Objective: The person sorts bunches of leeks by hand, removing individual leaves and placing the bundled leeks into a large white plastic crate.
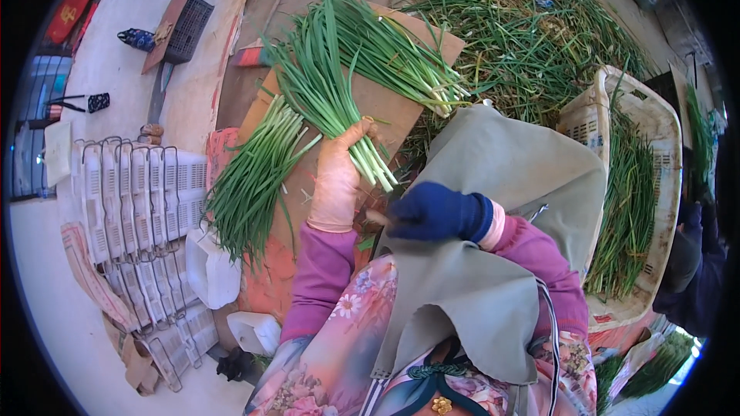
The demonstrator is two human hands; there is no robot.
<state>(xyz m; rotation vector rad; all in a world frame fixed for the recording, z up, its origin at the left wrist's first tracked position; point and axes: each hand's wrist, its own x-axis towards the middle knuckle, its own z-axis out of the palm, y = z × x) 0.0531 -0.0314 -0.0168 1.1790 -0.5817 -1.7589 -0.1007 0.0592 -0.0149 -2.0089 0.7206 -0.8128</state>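
My left hand (341, 173), in a pale orange rubber glove, grips a bunch of garlic chives (324, 75). Its white stem ends point toward my lap, while the green leaves fan away from me. Close to those ends is my right hand (430, 214), in a dark blue knit glove with a pale cuff beneath. Blur hides whether its fingers hold anything. Two more bunches lie on a brown board (399, 104): the left chive bunch (254, 179) with stems up, and the far chive bunch (399, 58) with stems toward the right.
A large heap of loose chives (503, 29) covers the floor at far right. Beside my grey apron (514, 150), a white plastic crate (665, 196) holds more chives. White crates (144, 202) and a white plastic jug (214, 268) are at left. Another person (694, 266) is at the right edge.
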